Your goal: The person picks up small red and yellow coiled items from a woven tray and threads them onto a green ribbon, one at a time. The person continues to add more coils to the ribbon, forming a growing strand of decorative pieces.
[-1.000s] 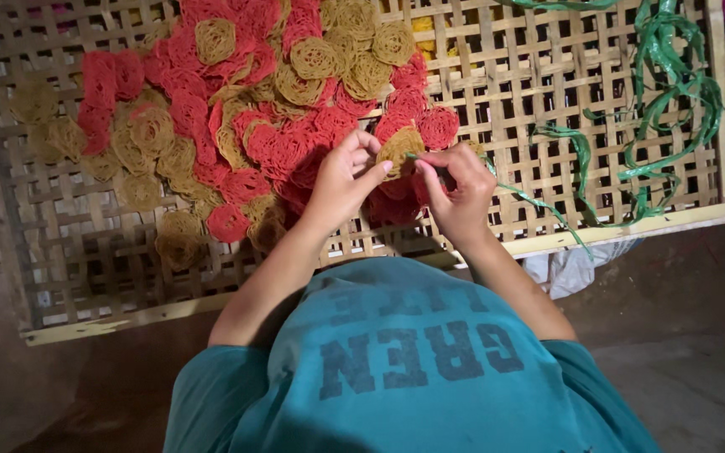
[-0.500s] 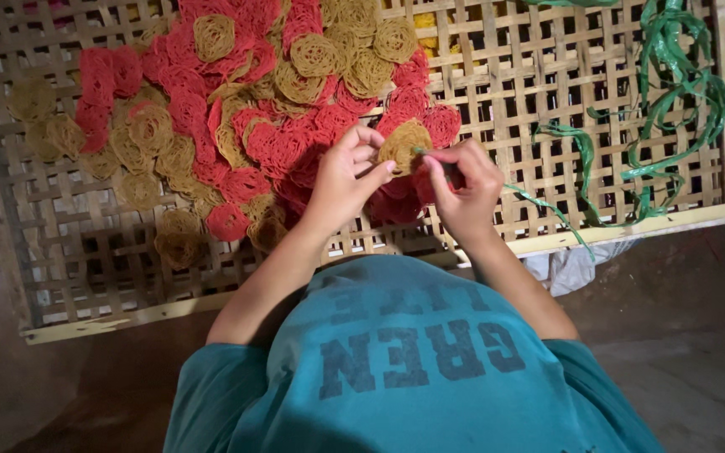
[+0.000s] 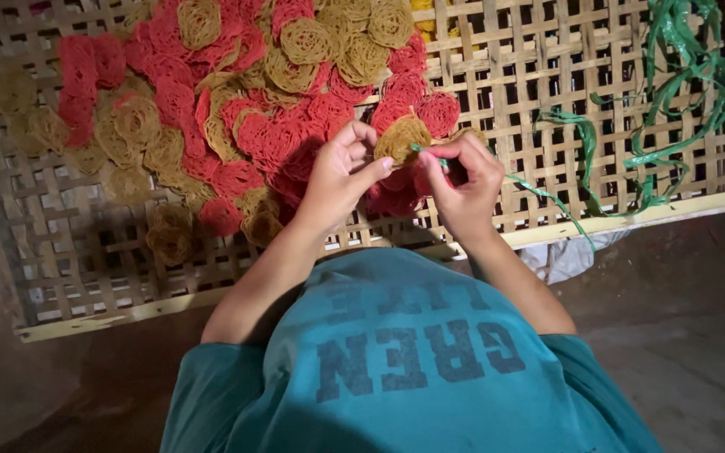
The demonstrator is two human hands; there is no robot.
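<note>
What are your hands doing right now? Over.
Left hand and right hand both pinching tan disc. Green strip at right fingers. Nothing in the way.

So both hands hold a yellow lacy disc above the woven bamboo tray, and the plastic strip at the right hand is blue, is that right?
Not quite: the plastic strip is green, not blue, as the head view shows. The rest stands: the left hand and right hand hold a yellow lacy disc above the woven bamboo tray.
</note>
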